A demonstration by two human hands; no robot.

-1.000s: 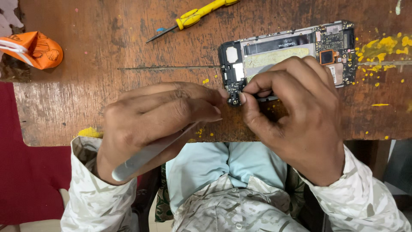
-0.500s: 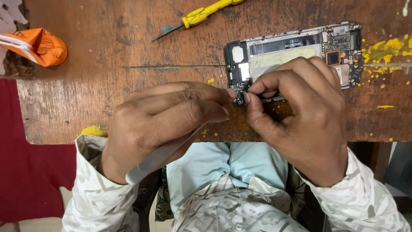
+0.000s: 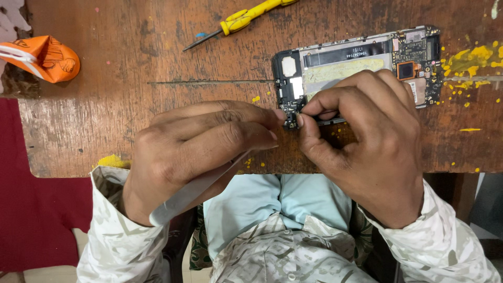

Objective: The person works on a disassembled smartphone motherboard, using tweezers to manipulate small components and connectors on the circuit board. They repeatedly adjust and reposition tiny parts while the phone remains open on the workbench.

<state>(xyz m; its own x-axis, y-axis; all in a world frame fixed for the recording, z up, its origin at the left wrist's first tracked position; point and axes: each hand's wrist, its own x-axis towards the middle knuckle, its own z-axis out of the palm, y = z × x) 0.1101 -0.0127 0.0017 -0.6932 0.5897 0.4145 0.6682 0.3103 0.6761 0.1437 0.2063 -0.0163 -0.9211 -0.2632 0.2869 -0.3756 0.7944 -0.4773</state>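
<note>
Two hands at frame centre, left hand (image 3: pixel 201 149) gripping tweezers (image 3: pixel 196 186), right hand (image 3: pixel 367 141) pinching opened phone (image 3: pixel 356 65) corner, screwdriver (image 3: pixel 243 20) upper centre, orange wrapper (image 3: pixel 44 56) upper left.

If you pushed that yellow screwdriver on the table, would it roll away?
Probably a little. The yellow screwdriver has a rounded handle and thin metal shaft, lying flat on the wooden table, so a sideways nudge could roll it. It looks stiff and light. The table's rough, cracked surface would likely stop it soon.
</note>
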